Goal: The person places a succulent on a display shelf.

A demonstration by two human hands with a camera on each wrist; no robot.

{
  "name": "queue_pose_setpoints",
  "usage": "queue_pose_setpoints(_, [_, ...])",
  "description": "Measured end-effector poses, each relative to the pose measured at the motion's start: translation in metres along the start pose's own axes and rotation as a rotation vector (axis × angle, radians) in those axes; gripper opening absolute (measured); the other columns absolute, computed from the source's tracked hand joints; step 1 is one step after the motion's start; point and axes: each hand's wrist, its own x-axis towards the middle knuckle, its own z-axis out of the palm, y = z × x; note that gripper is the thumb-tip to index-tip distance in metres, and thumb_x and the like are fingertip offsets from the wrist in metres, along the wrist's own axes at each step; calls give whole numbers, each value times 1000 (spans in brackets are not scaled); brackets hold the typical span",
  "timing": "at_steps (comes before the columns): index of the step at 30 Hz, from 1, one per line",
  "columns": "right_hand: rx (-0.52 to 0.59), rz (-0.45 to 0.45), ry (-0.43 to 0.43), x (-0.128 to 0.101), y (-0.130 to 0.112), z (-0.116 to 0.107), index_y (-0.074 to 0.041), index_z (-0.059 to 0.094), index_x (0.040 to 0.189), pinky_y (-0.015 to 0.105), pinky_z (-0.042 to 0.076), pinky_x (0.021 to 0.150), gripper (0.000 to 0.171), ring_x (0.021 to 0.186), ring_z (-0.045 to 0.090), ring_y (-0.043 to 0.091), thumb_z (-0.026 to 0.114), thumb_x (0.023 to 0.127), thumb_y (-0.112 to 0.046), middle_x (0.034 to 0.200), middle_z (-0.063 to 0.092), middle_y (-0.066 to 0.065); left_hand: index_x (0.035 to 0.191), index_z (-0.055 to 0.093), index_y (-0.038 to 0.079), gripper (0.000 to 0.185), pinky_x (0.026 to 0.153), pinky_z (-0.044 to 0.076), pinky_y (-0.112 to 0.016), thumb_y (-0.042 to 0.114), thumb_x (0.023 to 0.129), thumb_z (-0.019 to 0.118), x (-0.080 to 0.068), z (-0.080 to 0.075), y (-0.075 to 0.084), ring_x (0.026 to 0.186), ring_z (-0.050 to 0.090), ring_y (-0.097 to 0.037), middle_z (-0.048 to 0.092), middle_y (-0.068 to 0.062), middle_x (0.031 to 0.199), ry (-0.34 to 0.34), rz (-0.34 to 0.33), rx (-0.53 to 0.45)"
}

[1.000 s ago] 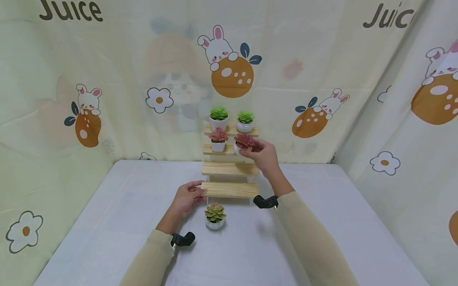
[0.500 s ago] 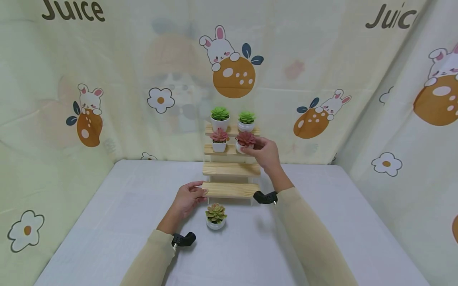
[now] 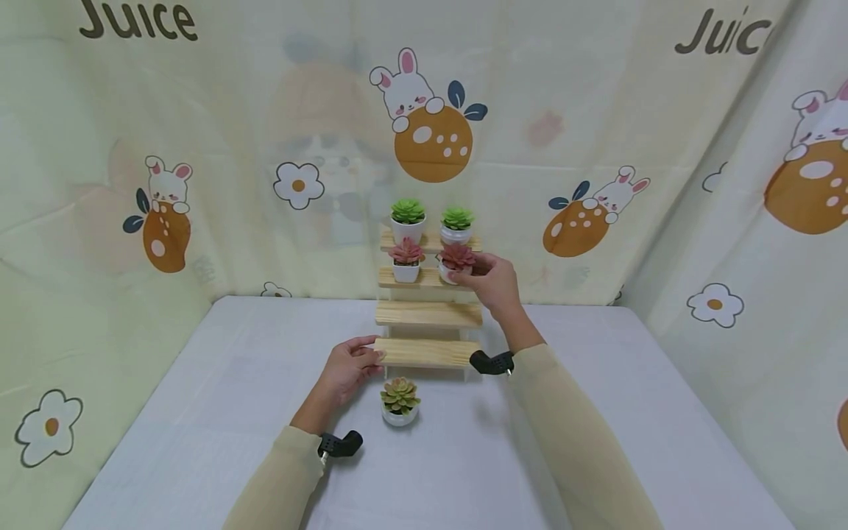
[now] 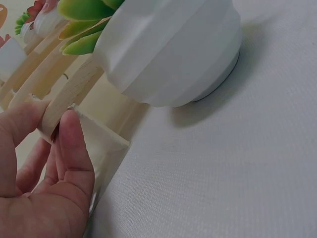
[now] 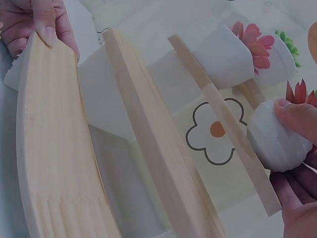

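Note:
My right hand [image 3: 495, 283] holds a small white pot with a dark red succulent [image 3: 457, 258] at the right end of the stand's second shelf from the top. In the right wrist view thumb and fingers grip the white pot [image 5: 278, 136], its base at the shelf board. With my left hand [image 3: 346, 368] I pinch the left end of the lowest board [image 3: 427, 352] of the wooden tiered stand; the left wrist view shows thumb and fingers on the board end [image 4: 64, 101]. A pink succulent in a square white pot [image 3: 406, 261] stands left on the second shelf.
Two green succulents, one in a taller pot [image 3: 407, 221] and one in a rounder pot [image 3: 456, 224], stand on the top shelf. A green-and-reddish succulent in a white pot [image 3: 400, 403] sits on the table before the stand. A printed curtain [image 3: 331, 243] hangs behind.
My right hand has shifted the dark red succulent slightly lower and to the right, onto the second shelf. The left hand keeps its hold on the lowest board.

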Motion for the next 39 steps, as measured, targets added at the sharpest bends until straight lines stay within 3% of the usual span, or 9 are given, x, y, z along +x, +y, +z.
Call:
queue_pose_setpoints(22, [-17,-34,16,1,3,3,-1,69,126,12,55,75,50,112,68,27,87,83,-20,123,72,20,136,58,-1,46,69,61,-24,-5,92,70,0,0,-1,75,66,-15,67,-6,96,20,-10,-9])
queue_pose_setpoints(26, [-30,-37,19,-1,3,2,-2,69,126,18,58,83,51,115,68,26,88,82,-21,124,72,18,136,59,0,46,69,61,-24,-4,92,71,0,0,0,75,66,-14,67,-6,96,24,-15,-7])
queue_pose_setpoints(32, [5,-9,12,-7,3,-2,-4,67,133,36,56,103,58,124,65,26,88,83,-23,131,69,17,136,59,0,46,69,61,-25,-3,92,72,2,0,-3,77,67,-15,67,-7,96,18,-14,-5])
queue_pose_setpoints(39, [68,14,24,-20,6,-7,-3,62,138,31,55,104,60,129,63,26,85,85,-20,139,65,16,136,59,-3,46,67,61,-25,-5,91,71,3,0,-5,74,66,-14,67,-7,93,16,7,-25])
